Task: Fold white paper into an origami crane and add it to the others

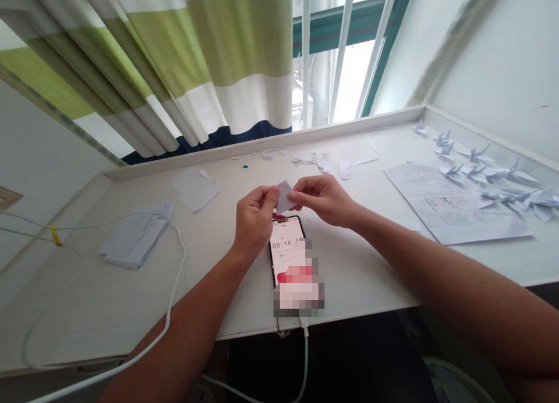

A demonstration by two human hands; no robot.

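Between my two hands is a small folded piece of white paper (284, 197), raised just above the top end of a phone. My left hand (257, 218) pinches its left edge between thumb and fingers. From the other side, my right hand (322, 199) grips the right edge with thumb and forefinger. The phone (286, 246) lies on the desk below, its screen showing a running time readout; its lower part is blurred out. Fingers hide some of the paper's edges.
Folded paper cranes (476, 152) stand at the right, by a printed sheet (419, 199). Stacked paper (135, 240) and more sheets (196, 187) lie left. Paper scraps (323, 161) lie along the back. A white cable (184, 251) loops across the left; another plugs into the phone. Raised edging borders the desk (349, 275).
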